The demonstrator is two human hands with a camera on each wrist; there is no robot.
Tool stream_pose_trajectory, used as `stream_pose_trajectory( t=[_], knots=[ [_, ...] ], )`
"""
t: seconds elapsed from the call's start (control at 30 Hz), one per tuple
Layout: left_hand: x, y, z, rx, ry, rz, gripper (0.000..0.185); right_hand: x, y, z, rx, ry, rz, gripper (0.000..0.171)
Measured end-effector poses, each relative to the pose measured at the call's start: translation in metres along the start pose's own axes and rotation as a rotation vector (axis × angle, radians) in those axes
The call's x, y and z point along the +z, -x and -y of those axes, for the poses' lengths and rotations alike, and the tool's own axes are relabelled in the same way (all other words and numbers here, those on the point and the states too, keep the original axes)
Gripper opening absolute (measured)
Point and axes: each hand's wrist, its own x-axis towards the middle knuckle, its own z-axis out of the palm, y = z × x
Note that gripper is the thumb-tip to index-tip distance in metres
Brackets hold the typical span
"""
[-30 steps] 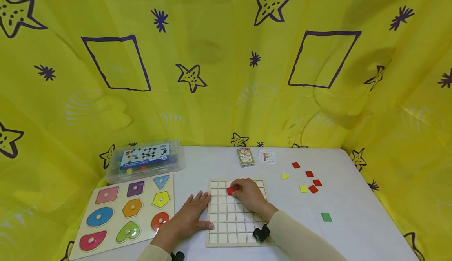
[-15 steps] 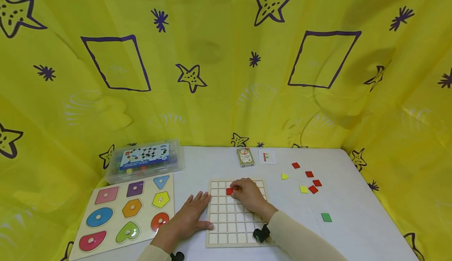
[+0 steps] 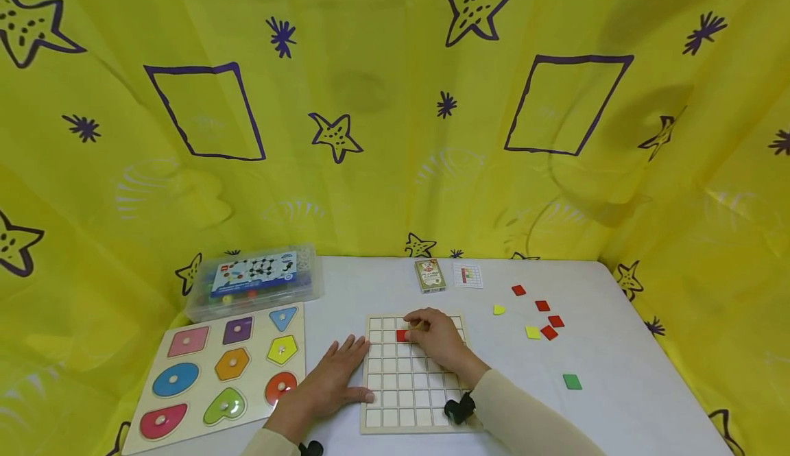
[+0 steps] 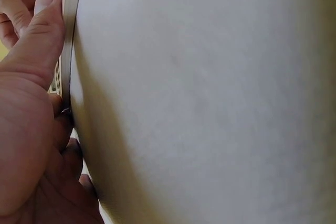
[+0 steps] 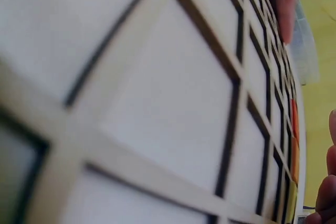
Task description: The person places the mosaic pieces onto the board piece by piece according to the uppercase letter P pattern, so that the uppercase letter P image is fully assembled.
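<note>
My left hand (image 3: 333,380) rests beside the gridded wooden board (image 3: 364,408), its thumb and fingertips at the left rim. In the left wrist view, the left thumb (image 4: 39,40) lies along that rim. A square red tile (image 3: 401,336) lies flat in a cell near the board's top. Over it is my right hand (image 3: 441,343), with bent index finger and thumb a little apart and the thumb at the tile's right edge. The right wrist view shows a red tile, an orange tile (image 5: 295,161) and a yellow tile (image 5: 291,200) in a row, largely hidden by the hand from the head.
Red tiles (image 3: 542,306), yellow pieces (image 3: 533,332) and a green tile (image 3: 572,381) lie loose on the right. Behind the board are a playing-card box (image 3: 430,276) and a pattern card (image 3: 468,276). A shape puzzle (image 3: 204,329) and a clear plastic case (image 3: 253,281) stand left.
The red tile has settled flat into its cell. My right index finger has come slightly up and away from the thumb. The left hand has not moved.
</note>
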Motion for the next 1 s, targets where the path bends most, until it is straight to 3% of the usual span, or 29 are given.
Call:
stream_pose_trajectory(
  t=[0.27,0.63,1.0],
  knots=[
    [0.0,0.0,0.0,-0.008,0.01,0.003,0.104,-0.032,0.001,0.004,0.04,-0.062,-0.071,0.026],
    [0.0,0.001,-0.002,0.005,0.01,-0.001,0.103,-0.101,0.012,-0.025,0.073,0.079,-0.203,0.032],
    [0.0,0.001,-0.001,0.007,-0.008,-0.002,0.103,-0.173,0.047,-0.06,0.11,0.176,-0.235,0.038]
  ],
)
